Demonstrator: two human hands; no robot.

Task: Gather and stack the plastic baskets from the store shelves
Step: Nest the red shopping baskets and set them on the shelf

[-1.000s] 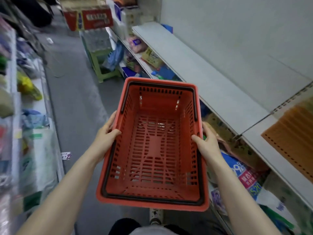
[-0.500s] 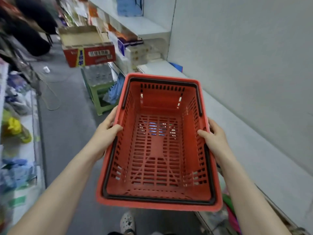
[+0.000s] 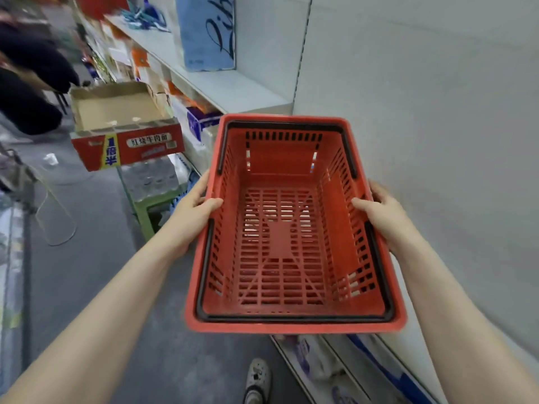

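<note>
Empty red basket (image 3: pixel 291 228) held level in the aisle, left hand (image 3: pixel 191 209) clasping its left rim, right hand (image 3: pixel 379 209) clasping its right rim, thumbs hooked inside, open cardboard box (image 3: pixel 122 123) beyond its left corner

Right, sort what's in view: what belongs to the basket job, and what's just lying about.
Job:
- red basket, empty, carried by its sides
- left hand on its left rim
- right hand on its right rim

Lying about:
- open cardboard box
- blue pack on the shelf
- bottled water pack on the green stool
</note>
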